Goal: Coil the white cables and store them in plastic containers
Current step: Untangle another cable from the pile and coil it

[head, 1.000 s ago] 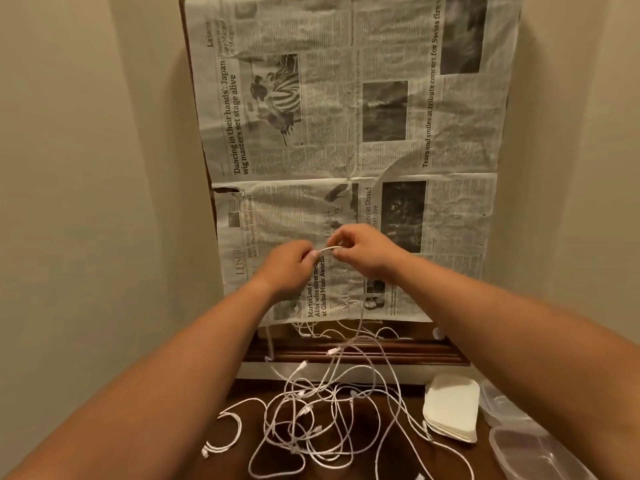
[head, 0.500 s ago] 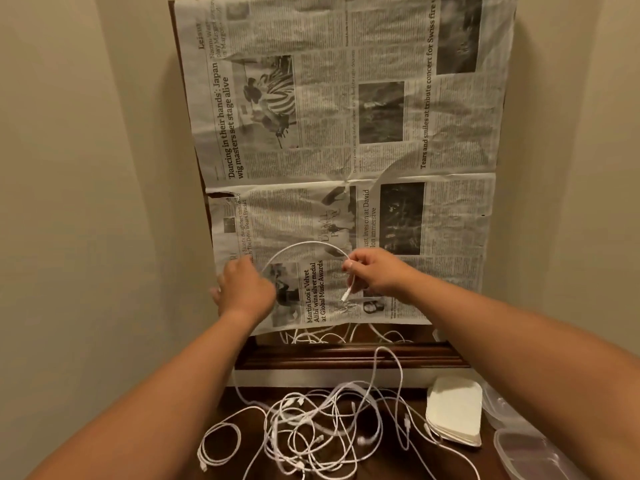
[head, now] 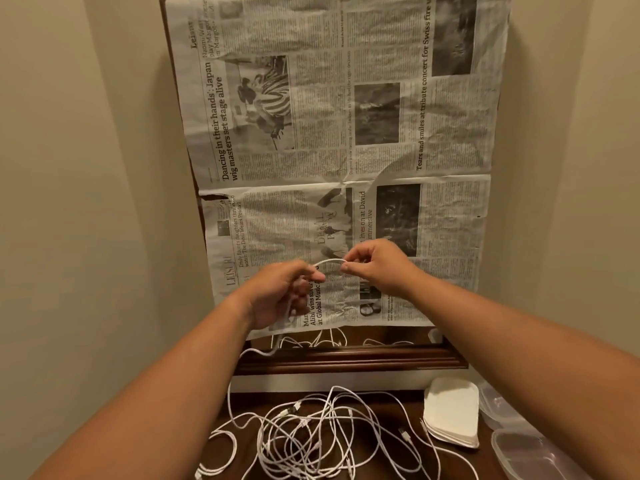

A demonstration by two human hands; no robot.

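Pinching one white cable (head: 328,261) between both hands, you are at the coiling step, and by the look of it early in it.

- Left hand (head: 280,296): fingers curled round the cable, with the thumb and forefinger nipping it at the top. The slack drops below the palm and trails toward the wooden frame (head: 346,358).
- Right hand (head: 377,268): thumb and forefinger pinch the same cable, and the other fingers are loosely curled.
- Between the hands: a short arch of cable, held up in front of the newspaper (head: 346,133) that covers the frame.
- Below, on the desk (head: 249,403): a loose tangle of cables (head: 311,431), uncoiled. One small coil (head: 221,445) lies at its left edge.
- Right of the tangle: a stack of white lids (head: 452,410). Beside it are the clear plastic containers (head: 526,455), open, with no cable visible inside.

Step in hand: forming a loop of the held cable. Nothing appears stored yet, so most of the task is likely ahead.

Next move calls for: laying the arch round into your left hand as a loop while the right hand feeds slack. I cannot tell whether the hanging tail runs into the tangle. If it does, it may snag and drag the neighbouring cables, so draw it gently.
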